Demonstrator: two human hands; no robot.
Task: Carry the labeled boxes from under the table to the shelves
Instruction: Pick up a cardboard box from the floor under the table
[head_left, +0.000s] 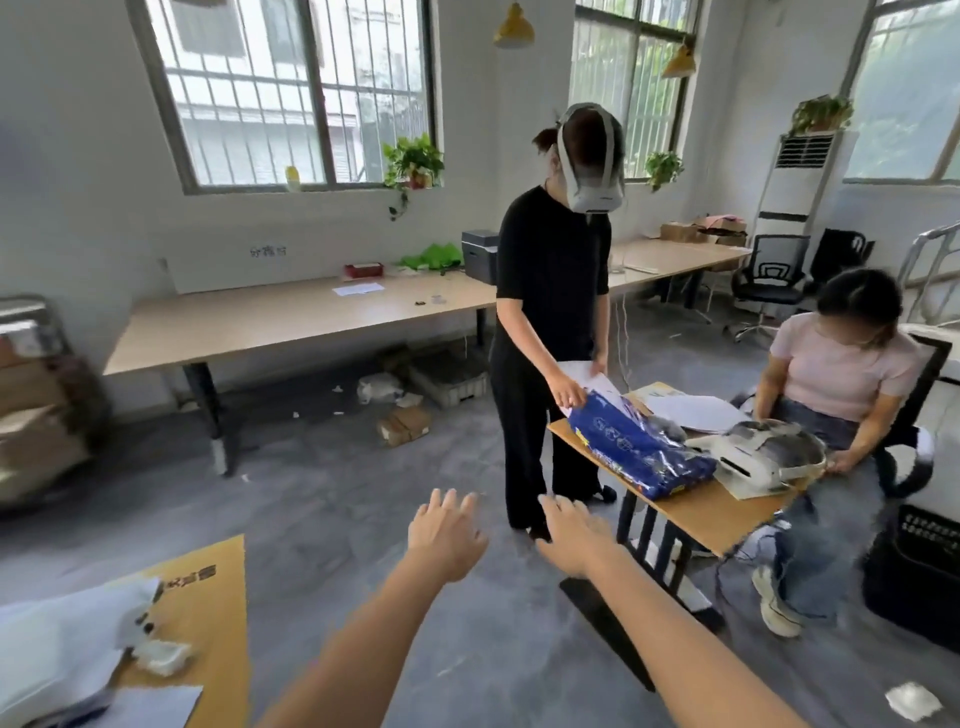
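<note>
Both hands, left (448, 538) and right (571, 540), reach out empty, fingers spread, toward cardboard boxes (404, 425) under the long tabletop (270, 325).

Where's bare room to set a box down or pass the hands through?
Free: the long wooden table by the windows, between its near-left corner and the white paper sheet; also the grey floor ahead of both empty hands, left and right. Crowded: the small wooden desk, filled by the blue plastic package, papers and a white headset.
</note>
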